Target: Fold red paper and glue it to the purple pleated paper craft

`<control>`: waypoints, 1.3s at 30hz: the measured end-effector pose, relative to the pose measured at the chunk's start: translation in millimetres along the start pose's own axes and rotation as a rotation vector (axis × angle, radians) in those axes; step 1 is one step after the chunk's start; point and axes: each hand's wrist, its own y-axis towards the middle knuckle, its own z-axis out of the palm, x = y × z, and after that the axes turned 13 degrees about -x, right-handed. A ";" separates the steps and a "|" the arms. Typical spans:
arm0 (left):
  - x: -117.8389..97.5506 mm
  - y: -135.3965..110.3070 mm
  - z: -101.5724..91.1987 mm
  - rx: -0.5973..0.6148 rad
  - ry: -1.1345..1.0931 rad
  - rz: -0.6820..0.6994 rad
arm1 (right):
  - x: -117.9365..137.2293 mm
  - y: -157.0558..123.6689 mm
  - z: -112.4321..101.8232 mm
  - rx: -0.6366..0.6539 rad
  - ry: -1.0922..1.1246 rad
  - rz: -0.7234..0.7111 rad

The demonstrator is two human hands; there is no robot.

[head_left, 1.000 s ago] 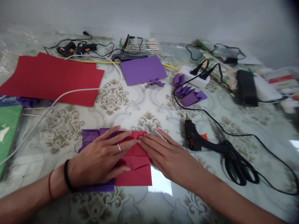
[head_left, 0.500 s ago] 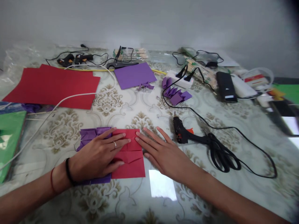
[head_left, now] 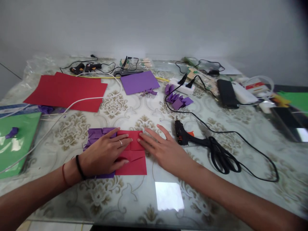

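A red paper piece (head_left: 132, 163) with folds across it lies flat in front of me, right beside a folded purple paper piece (head_left: 96, 135). Over the place where the two colours meet rests my left hand (head_left: 104, 152), fingers stretched, covering part of both. It wears a ring and two wristbands. My right hand (head_left: 166, 150) is spread out, its fingertips on the red paper's upper right edge. Neither hand grips anything. To the right lies a black hot glue gun (head_left: 181, 131), nozzle pointing away from me, with its cord in a bundle.
Red sheets (head_left: 69, 91) and a purple sheet (head_left: 139, 82) lie at the back. A white cable (head_left: 91, 98) crosses the left side near green sheets (head_left: 21, 154). Purple folded scraps (head_left: 176, 99), a white power strip (head_left: 180, 85) and a black power bank (head_left: 227, 93) are at the back right.
The camera view has tilted and shifted slightly, bringing the table's near edge into view. Both hands stay on the papers; the right fingers have shifted a little on the red paper's edge.
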 end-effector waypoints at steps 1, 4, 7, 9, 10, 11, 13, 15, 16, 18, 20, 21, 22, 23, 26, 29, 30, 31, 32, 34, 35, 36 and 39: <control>-0.8 -1.0 -0.1 0.002 -0.001 -0.009 | -0.6 -3.0 -3.1 -0.013 -0.013 0.007; -3.0 -3.9 0.5 0.005 -0.008 -0.038 | 1.8 -9.6 -13.3 -0.051 -0.057 0.075; -6.0 -4.9 2.8 0.002 0.000 -0.053 | 9.4 -6.3 -18.9 -0.090 -0.064 0.159; -8.1 -4.4 4.4 -0.003 0.014 -0.051 | 14.9 2.2 -17.4 -0.080 -0.048 0.150; -9.0 -4.0 5.1 -0.006 0.024 -0.053 | 16.9 7.4 -15.3 -0.056 -0.037 0.128; -9.7 -3.5 5.5 -0.008 0.031 -0.057 | 18.2 12.6 -12.7 -0.020 -0.031 0.109; -10.6 -2.7 5.9 -0.006 0.039 -0.075 | 18.3 20.9 -7.3 0.050 -0.013 0.088; -11.1 -2.1 6.2 -0.010 0.042 -0.091 | 15.5 25.0 -4.0 0.095 0.002 0.088; -11.2 -1.9 6.6 -0.018 0.043 -0.097 | 13.5 25.4 -3.6 0.106 0.004 0.089; -11.4 -1.8 7.9 -0.043 0.043 -0.105 | 9.7 24.0 -5.1 0.108 -0.002 0.085; -11.5 -2.3 9.5 -0.064 0.035 -0.110 | 7.4 21.0 -8.1 0.106 -0.009 0.078; -11.5 -2.7 10.2 -0.069 0.030 -0.113 | 7.1 19.3 -9.6 0.106 -0.010 0.077; -11.5 -3.3 10.8 -0.070 0.028 -0.115 | 7.4 17.7 -10.9 0.105 -0.010 0.078; -11.4 -4.0 11.1 -0.069 0.031 -0.118 | 8.2 16.0 -11.8 0.103 -0.008 0.081; -10.9 -6.2 11.0 -0.069 0.059 -0.124 | 11.5 11.5 -13.0 0.073 0.010 0.116; -10.1 -7.8 11.0 -0.080 0.054 -0.123 | 12.8 9.2 -13.5 0.025 0.036 0.180; -9.9 -8.1 11.3 -0.086 0.038 -0.123 | 12.5 9.6 -13.3 0.003 0.054 0.207; -9.8 -8.3 11.8 -0.089 0.021 -0.123 | 11.8 10.9 -12.6 -0.024 0.085 0.240; -9.8 -8.5 12.3 -0.093 0.006 -0.123 | 10.8 13.0 -11.3 -0.053 0.125 0.275; -9.7 -8.6 13.5 -0.095 -0.008 -0.123 | 7.8 19.6 -6.4 -0.100 0.209 0.338; -9.7 -8.7 14.1 -0.095 -0.006 -0.126 | 5.9 23.6 -2.9 -0.109 0.244 0.355; -9.7 -8.7 14.6 -0.096 0.000 -0.129 | 3.7 27.7 0.9 -0.105 0.264 0.356; -9.4 -9.1 15.8 -0.099 0.007 -0.139 | -3.3 38.2 11.1 -0.042 0.279 0.293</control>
